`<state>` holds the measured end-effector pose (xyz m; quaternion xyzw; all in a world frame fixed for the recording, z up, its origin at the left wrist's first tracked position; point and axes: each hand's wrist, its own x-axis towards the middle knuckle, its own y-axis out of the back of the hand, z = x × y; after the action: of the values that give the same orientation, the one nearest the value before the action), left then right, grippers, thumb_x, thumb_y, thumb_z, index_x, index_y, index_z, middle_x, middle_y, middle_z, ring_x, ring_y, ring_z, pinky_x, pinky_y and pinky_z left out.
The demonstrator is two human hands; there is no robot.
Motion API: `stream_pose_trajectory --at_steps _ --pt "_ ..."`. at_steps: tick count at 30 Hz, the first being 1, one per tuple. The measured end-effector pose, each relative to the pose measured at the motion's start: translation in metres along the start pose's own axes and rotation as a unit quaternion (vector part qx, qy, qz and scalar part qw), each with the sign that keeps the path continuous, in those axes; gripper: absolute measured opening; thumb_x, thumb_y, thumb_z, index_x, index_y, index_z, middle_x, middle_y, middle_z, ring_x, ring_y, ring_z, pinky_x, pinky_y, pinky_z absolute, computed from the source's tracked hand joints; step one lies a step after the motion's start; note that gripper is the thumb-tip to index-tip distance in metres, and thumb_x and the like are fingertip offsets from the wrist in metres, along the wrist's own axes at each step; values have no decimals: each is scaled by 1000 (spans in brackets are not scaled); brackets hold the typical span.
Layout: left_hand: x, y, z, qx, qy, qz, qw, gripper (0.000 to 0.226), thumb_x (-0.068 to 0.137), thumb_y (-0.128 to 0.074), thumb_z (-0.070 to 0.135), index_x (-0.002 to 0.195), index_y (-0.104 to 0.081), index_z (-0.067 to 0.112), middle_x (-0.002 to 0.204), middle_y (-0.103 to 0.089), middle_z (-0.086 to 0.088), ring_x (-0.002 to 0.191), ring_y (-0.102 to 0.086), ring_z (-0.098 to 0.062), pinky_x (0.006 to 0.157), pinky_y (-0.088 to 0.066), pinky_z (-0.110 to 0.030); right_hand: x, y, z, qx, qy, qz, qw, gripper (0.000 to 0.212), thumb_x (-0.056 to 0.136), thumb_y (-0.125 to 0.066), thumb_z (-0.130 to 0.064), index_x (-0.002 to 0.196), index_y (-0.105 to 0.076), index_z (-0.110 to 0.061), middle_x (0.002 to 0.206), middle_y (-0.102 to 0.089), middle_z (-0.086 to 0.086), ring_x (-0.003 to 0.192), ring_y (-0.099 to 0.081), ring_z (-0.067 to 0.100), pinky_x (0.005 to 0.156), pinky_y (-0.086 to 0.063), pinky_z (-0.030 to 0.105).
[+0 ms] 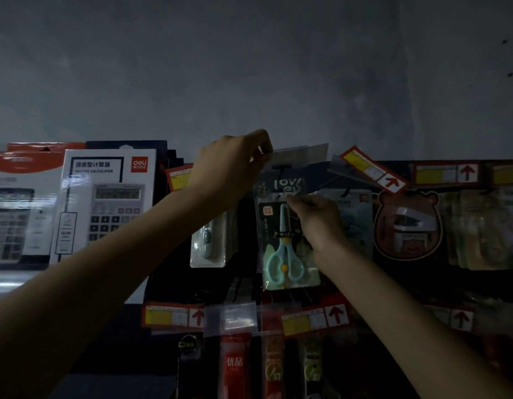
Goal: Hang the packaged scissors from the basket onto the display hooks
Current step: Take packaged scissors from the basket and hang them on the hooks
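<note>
A pack of light-blue scissors (284, 249) with a dark card header hangs upright in the top row of the display. My right hand (315, 217) pinches the pack at its upper right, just under the header. My left hand (235, 165) is raised above it and pinches the clear flip-up price-tag holder (301, 152) at the front of the display hook (281, 167), lifting it. The hook's dark tip shows just above the pack's header. The basket is out of view.
Boxed calculators (105, 203) stand at the left. A slim blister pack (209, 240) hangs left of the scissors, a bear-shaped pack (408, 226) to the right. Red-and-yellow price tags (373, 169) line the hooks. A lower row of hanging goods (278, 364) sits beneath. Lighting is dim.
</note>
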<state>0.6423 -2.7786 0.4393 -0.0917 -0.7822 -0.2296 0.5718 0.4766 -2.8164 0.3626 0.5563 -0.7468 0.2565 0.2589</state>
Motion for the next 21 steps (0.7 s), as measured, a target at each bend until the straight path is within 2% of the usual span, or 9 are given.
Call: stream_pose_trajectory --at_steps 3,6,8,10,13,15,17,18,21 --pt "-9 4 7 19 -25 7 999 14 104 -53 29 114 -61 23 109 -72 2 78 -64 -15 66 -56 -36 4 0 4 -9 -5 4 1000 28 98 -67 -27 70 -64 -25 74 -64 -4 72 -61 17 69 -47 28" --pt "-22 5 12 25 -39 10 999 16 102 -55 30 114 -62 24 110 -68 4 76 -64 -15 64 -57 -36 5 0 4 -10 -22 3 1000 24 98 -66 -26 73 -65 -24 74 -63 -3 71 -59 17 62 -43 24" --pt "-34 4 15 25 -44 10 999 20 99 -56 32 116 -64 25 113 -65 5 74 -59 -11 59 -55 -31 4 2 4 -17 -24 0 1000 21 97 -66 -27 78 -68 -21 75 -64 -3 73 -59 17 62 -41 23" --pt "-55 3 20 -2 -14 11 1000 26 95 -56 37 116 -63 23 116 -62 5 77 -59 -9 60 -55 -28 0 5 4 -20 -33 -13 999 17 97 -66 -31 89 -70 -17 82 -67 -2 79 -61 15 68 -44 23" --pt "-97 2 34 -96 111 -8 989 33 88 -51 46 111 -61 23 110 -61 6 81 -61 -8 67 -58 -27 -4 5 6 10 -62 -13 998 22 93 -69 -40 102 -72 -19 97 -74 9 92 -70 27 89 -57 45" --pt "-121 -4 43 -178 212 -67 958 33 87 -57 52 108 -60 27 103 -65 10 79 -65 -4 67 -60 -24 -7 4 5 21 -68 -12 997 22 93 -70 -40 101 -72 -20 100 -74 21 93 -71 31 90 -57 44" --pt "-135 -14 46 -259 287 -131 913 36 85 -67 58 103 -62 27 90 -71 8 73 -67 0 63 -58 -21 -10 3 4 26 -70 -15 997 21 94 -69 -39 99 -72 -19 107 -71 27 91 -71 33 86 -57 42" --pt "-139 -19 46 -302 313 -161 886 39 83 -71 58 101 -65 24 85 -74 6 69 -68 0 60 -57 -24 -11 3 3 29 -72 -17 997 21 94 -69 -39 99 -72 -19 110 -70 28 93 -71 36 88 -58 45" --pt "-141 -27 48 -412 385 -193 803 30 83 -81 36 100 -70 13 77 -76 -1 61 -69 -4 54 -50 -22 -16 6 1 34 -83 -20 996 26 94 -69 -38 95 -72 -12 111 -69 31 91 -71 37 88 -56 56"
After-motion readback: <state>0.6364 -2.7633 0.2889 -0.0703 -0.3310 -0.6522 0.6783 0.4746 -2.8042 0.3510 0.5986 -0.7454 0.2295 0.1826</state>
